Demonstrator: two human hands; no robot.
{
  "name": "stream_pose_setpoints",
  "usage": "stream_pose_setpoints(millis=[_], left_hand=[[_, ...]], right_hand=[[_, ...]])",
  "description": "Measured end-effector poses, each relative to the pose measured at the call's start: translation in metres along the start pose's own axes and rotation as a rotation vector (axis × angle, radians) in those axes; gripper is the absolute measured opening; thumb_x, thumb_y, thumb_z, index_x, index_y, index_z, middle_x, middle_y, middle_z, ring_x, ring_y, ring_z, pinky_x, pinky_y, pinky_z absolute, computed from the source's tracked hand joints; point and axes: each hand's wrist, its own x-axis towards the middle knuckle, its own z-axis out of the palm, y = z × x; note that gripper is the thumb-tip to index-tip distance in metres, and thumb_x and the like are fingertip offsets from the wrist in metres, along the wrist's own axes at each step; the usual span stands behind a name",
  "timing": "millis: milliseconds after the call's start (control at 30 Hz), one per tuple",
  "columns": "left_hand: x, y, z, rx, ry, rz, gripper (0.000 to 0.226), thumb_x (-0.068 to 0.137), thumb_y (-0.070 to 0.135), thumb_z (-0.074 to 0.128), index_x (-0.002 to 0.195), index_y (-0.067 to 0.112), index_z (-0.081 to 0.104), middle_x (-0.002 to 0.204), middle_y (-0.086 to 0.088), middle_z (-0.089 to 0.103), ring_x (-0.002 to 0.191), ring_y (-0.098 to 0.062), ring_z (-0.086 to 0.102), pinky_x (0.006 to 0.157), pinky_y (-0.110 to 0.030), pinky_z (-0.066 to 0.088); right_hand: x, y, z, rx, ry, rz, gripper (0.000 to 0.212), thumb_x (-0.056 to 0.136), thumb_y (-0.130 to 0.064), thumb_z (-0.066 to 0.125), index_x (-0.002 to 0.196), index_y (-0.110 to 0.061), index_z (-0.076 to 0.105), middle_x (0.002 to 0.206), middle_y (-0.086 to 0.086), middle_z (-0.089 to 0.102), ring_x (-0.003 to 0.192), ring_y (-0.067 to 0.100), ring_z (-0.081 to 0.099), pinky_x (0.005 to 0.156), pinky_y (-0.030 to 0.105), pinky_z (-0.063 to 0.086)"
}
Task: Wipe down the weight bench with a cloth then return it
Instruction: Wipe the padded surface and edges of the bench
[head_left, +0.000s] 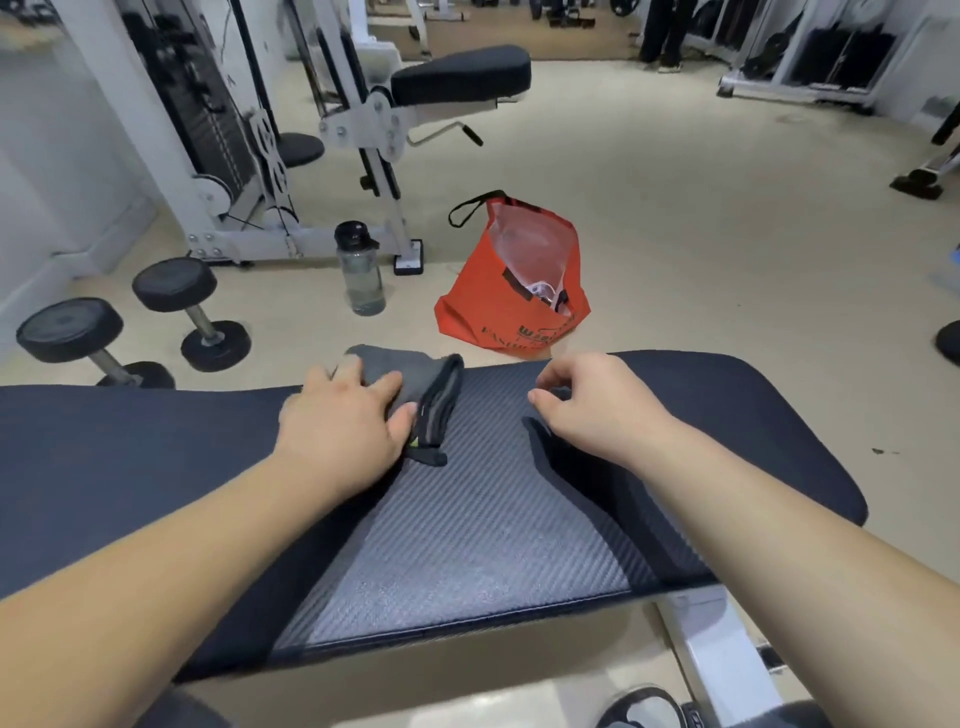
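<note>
Head cam: our left hand (343, 415) lies flat, fingers spread, pressing the cloth (397, 366) on the bench (467, 519); our right hand (597, 405) rests loosely curled, empty, beside it.

Both forearms are bare, coming in from the lower corners and converging toward mid-frame, palms down over the weight bench (498, 530). Left hand (343, 415) is flat, fingers spread and roughly straight, palm and fingers pressing on the grey cloth (397, 366), thumb stretched right along the cloth's folded edge, with slight blur on its outer side. Right hand (592, 405) is well apart from the left, wrist a bit raised, fingers loosely curled down and in, thumb tip pointing left, nothing visible in its grip; contact with the pad can't be confirmed.
</note>
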Motion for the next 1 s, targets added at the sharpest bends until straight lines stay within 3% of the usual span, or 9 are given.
stream_pose_setpoints(millis=[67, 133, 267, 467, 567, 667, 800, 900, 1000], left_hand=[[-0.010, 0.010, -0.002, 0.041, -0.009, 0.009, 0.058, 0.099, 0.063, 0.026, 0.145, 0.032, 0.042, 0.131, -0.007, 0.046, 0.120, -0.034, 0.045, 0.086, -0.045, 0.053], [-0.034, 0.019, -0.008, 0.038, -0.034, 0.170, 0.061, 0.098, 0.065, 0.027, 0.148, 0.031, 0.036, 0.131, -0.004, 0.043, 0.120, -0.029, 0.042, 0.084, -0.043, 0.051], [-0.061, -0.013, -0.020, -0.016, -0.030, 0.391, 0.063, 0.092, 0.073, 0.028, 0.150, 0.049, 0.031, 0.124, 0.006, 0.042, 0.110, -0.022, 0.044, 0.081, -0.037, 0.049], [-0.064, -0.086, -0.012, 0.014, -0.122, -0.144, 0.058, 0.095, 0.070, 0.028, 0.139, 0.038, 0.045, 0.123, -0.001, 0.045, 0.114, -0.027, 0.048, 0.085, -0.042, 0.054], [-0.094, -0.079, -0.011, 0.026, -0.117, -0.090, 0.057, 0.096, 0.068, 0.028, 0.133, 0.030, 0.046, 0.118, -0.001, 0.045, 0.112, -0.025, 0.049, 0.081, -0.040, 0.054], [-0.108, -0.081, -0.011, -0.049, -0.087, 0.028, 0.061, 0.094, 0.073, 0.029, 0.144, 0.039, 0.040, 0.118, 0.003, 0.043, 0.114, -0.020, 0.051, 0.082, -0.037, 0.052], [-0.072, -0.114, 0.001, -0.120, -0.087, -0.130, 0.060, 0.090, 0.076, 0.032, 0.144, 0.051, 0.042, 0.119, 0.003, 0.044, 0.117, -0.023, 0.053, 0.087, -0.041, 0.054], [-0.043, -0.098, 0.004, -0.083, -0.059, -0.255, 0.055, 0.096, 0.065, 0.033, 0.136, 0.033, 0.052, 0.120, -0.005, 0.044, 0.115, -0.030, 0.050, 0.075, -0.040, 0.049], [-0.041, -0.052, -0.002, -0.088, -0.036, -0.141, 0.065, 0.098, 0.062, 0.032, 0.145, 0.019, 0.043, 0.128, -0.008, 0.042, 0.120, -0.031, 0.046, 0.078, -0.042, 0.046]], right_hand=[[0.003, -0.008, 0.002, -0.031, -0.013, -0.028, 0.025, 0.095, -0.040, 0.063, 0.111, -0.024, 0.073, 0.115, -0.004, 0.071, 0.112, 0.020, 0.064, 0.093, 0.042, 0.057], [0.005, -0.018, 0.006, -0.067, -0.022, -0.066, 0.027, 0.096, -0.040, 0.061, 0.114, -0.023, 0.072, 0.121, -0.002, 0.067, 0.117, 0.021, 0.061, 0.094, 0.043, 0.055], [0.014, -0.043, 0.021, -0.113, -0.069, -0.146, 0.032, 0.098, -0.039, 0.058, 0.123, -0.022, 0.069, 0.129, 0.001, 0.060, 0.122, 0.025, 0.056, 0.098, 0.044, 0.052], [0.020, -0.096, 0.052, -0.247, -0.216, -0.168, 0.045, 0.093, -0.051, 0.063, 0.127, -0.022, 0.066, 0.128, 0.003, 0.053, 0.125, 0.027, 0.052, 0.096, 0.045, 0.052], [0.025, -0.119, 0.065, -0.349, -0.202, -0.141, 0.049, 0.093, -0.054, 0.063, 0.129, -0.022, 0.062, 0.131, 0.005, 0.050, 0.129, 0.029, 0.047, 0.092, 0.044, 0.048], [0.030, -0.133, 0.071, -0.399, -0.194, -0.109, 0.045, 0.094, -0.051, 0.062, 0.125, -0.019, 0.062, 0.129, 0.006, 0.051, 0.125, 0.030, 0.050, 0.086, 0.042, 0.045], [0.030, -0.127, 0.067, -0.345, -0.133, -0.126, 0.034, 0.096, -0.047, 0.058, 0.114, -0.021, 0.069, 0.120, 0.003, 0.059, 0.115, 0.030, 0.059, 0.087, 0.042, 0.053], [0.032, -0.102, 0.055, -0.203, -0.054, -0.137, 0.026, 0.098, -0.037, 0.056, 0.111, -0.022, 0.072, 0.111, 0.000, 0.063, 0.108, 0.026, 0.061, 0.086, 0.043, 0.055], [0.032, -0.076, 0.044, -0.105, -0.003, -0.113, 0.024, 0.098, -0.028, 0.054, 0.112, -0.022, 0.074, 0.114, 0.000, 0.070, 0.112, 0.024, 0.063, 0.092, 0.044, 0.055]])
